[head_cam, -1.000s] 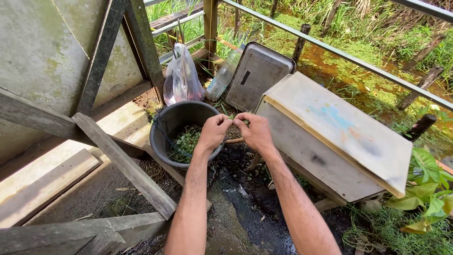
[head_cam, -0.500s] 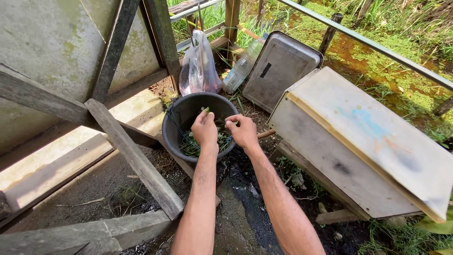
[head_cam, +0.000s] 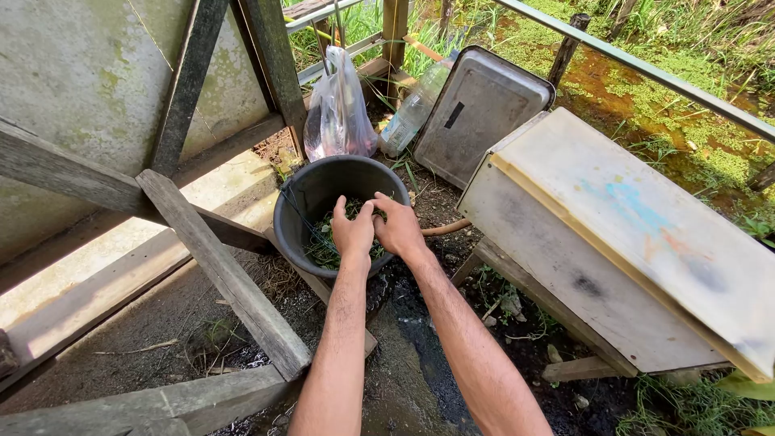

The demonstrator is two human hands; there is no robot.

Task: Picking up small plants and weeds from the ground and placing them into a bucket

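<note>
— Both hands are reaching over the near rim of the round black plastic bucket [head_cam: 300,211], aren't they?

— Yes. Going from the left: the left hand [head_cam: 353,232] is hanging just inside the rim, fingers curled downward toward the chopped green leaves [head_cam: 323,245] lying in the bottom. Whether it is gripping any of them, nobody can tell; the palm is hiding the fingertips.

— And the other one?

— The right hand [head_cam: 398,228] is sitting beside it, touching or nearly so, fingers bent and pointing left into the bucket, thumb tucked. Its grasp is equally hidden.

— So where are the greens lying from them?

— Straight below and slightly left, nearer the left hand. The tilted whitish wooden box [head_cam: 622,234] is standing well apart on the right.
</note>
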